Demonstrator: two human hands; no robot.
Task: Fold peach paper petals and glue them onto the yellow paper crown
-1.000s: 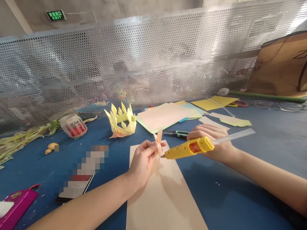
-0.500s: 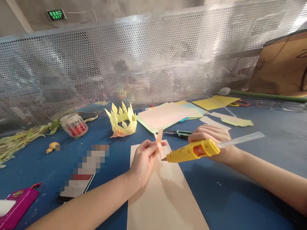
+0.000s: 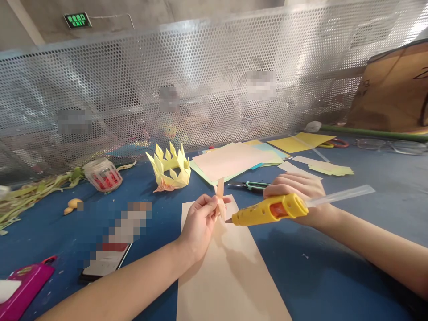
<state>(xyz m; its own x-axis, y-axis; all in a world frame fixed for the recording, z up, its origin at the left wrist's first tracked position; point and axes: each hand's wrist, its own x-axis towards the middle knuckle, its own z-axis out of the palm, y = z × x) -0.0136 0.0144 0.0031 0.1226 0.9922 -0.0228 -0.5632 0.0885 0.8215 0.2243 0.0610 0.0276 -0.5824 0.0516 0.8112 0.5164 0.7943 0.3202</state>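
Note:
Between the thumb and fingers of my left hand (image 3: 199, 223) is a small folded strip of peach paper (image 3: 220, 189), its upper end sticking up. My right hand (image 3: 297, 189) is closed around a yellow hot glue gun (image 3: 267, 211). A clear glue stick (image 3: 344, 195) juts from its rear. The gun's metal nozzle points left, right at the lower end of the folded paper; whether they touch I cannot tell. Under both lies a long peach sheet (image 3: 230, 276). Beyond my left hand stands a yellow folded-paper crown (image 3: 172, 176).
Scissors with green handles (image 3: 254, 186) lie behind the glue gun, before a stack of coloured paper (image 3: 230, 160). At left are a phone (image 3: 107, 261), a magenta tool (image 3: 26, 285), a jar with red bits (image 3: 103, 175) and a small gourd (image 3: 73, 204). A perforated metal screen (image 3: 207, 67) stands behind.
The folded paper strip has turned slightly and shifted a little left in my left hand. The glue gun stays almost where it was, nozzle still beside the paper.

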